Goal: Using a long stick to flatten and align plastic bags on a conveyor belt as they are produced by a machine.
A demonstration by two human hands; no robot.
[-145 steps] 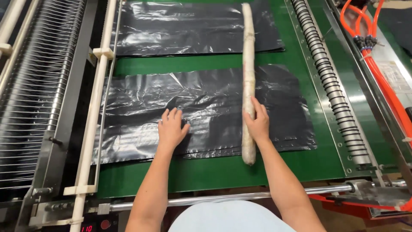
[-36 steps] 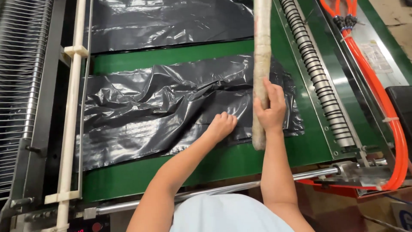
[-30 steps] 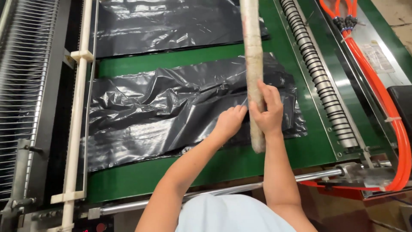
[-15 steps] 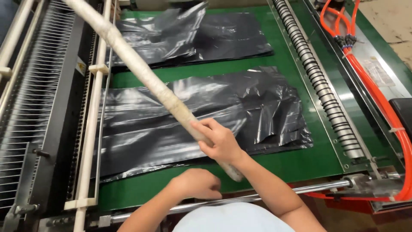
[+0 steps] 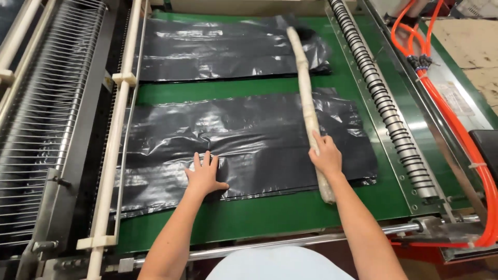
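Conveyor belt: a green belt (image 5: 270,218) is seen running away from the viewer, flanked by a wire rack on the left and a spring-wrapped roller (image 5: 384,109) on the right.
Near stack of bags: a flat stack of black plastic bags (image 5: 259,135) is laid across the belt, wrinkled along its left part.
Far stack of bags: a second black stack (image 5: 207,49) is laid further up the belt, well apart from the near one.
Wrapped stick: a long pale wrapped stick (image 5: 307,98) is laid lengthwise over the right part of both stacks.
Hoses: orange hoses (image 5: 456,129) are routed along the right frame.
Left hand: the left hand (image 5: 205,176) is pressed flat, fingers spread, on the near edge of the near stack; nothing is gripped.
Right hand: the right hand (image 5: 326,155) is closed around the stick near its lower end.
Risk: the slick film is judged liable to slide or bunch under the palm if the stick is dragged sideways, leaving the stack misaligned.
Change from half a second earlier: the stick, then raised diagonally toward the left, is now laid down on the right; the left hand has been moved from the belt's near edge onto the film.
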